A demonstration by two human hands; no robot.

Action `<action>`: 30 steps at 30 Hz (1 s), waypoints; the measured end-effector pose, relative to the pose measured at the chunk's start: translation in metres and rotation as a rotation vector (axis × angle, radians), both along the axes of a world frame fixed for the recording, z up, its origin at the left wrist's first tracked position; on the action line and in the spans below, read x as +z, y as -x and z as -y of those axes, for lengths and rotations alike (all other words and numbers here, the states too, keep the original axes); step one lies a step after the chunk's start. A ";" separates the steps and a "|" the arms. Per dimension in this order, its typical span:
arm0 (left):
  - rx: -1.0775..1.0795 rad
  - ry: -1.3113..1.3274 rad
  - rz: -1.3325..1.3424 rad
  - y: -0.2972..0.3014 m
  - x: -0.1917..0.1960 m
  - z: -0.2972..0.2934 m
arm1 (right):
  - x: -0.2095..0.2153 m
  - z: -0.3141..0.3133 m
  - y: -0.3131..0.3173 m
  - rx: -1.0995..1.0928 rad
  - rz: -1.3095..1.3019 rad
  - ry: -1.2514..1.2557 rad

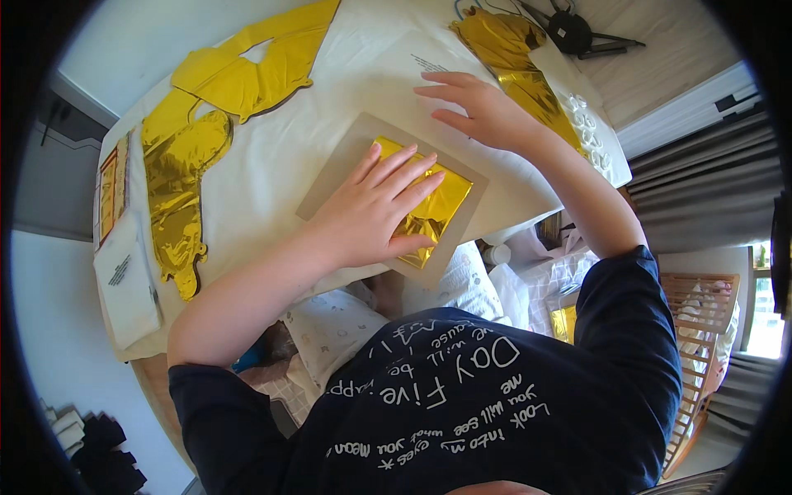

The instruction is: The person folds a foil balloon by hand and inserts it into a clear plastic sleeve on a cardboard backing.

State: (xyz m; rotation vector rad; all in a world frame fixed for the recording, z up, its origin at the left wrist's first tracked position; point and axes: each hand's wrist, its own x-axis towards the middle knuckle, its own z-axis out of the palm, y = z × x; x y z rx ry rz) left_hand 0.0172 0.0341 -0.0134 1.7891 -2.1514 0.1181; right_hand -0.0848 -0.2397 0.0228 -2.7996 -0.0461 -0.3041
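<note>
Before me a folded piece of gold foil (456,188), apparently a flat foil balloon, lies on a grey square sheet (334,169) on the white-covered table (276,169). My left hand (384,202) rests palm down on the foil, fingers spread, covering much of its left half. My right hand (472,106) is raised beyond the sheet's far right corner, fingers apart and nothing in them. Close to it on the right lies another uninflated gold foil balloon (510,45), partly hidden behind my right forearm.
Flat gold foil balloons (247,78) spread over the far left, one (175,198) reaching down the left side. Clear plastic packets (124,276) lie at the left edge. White curled pieces (587,128) line the right edge, near a black spindly-legged object (569,33). A wooden slatted frame (697,318) stands at right.
</note>
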 end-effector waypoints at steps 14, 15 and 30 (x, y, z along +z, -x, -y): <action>-0.030 -0.088 0.032 -0.004 -0.004 0.002 | -0.015 -0.002 -0.025 0.089 0.029 -0.017; -0.027 -0.088 0.033 -0.003 -0.003 0.001 | -0.018 -0.006 -0.035 0.092 0.070 -0.013; 0.026 -0.135 -0.038 0.001 0.000 -0.001 | -0.026 -0.031 -0.055 0.076 0.077 -0.075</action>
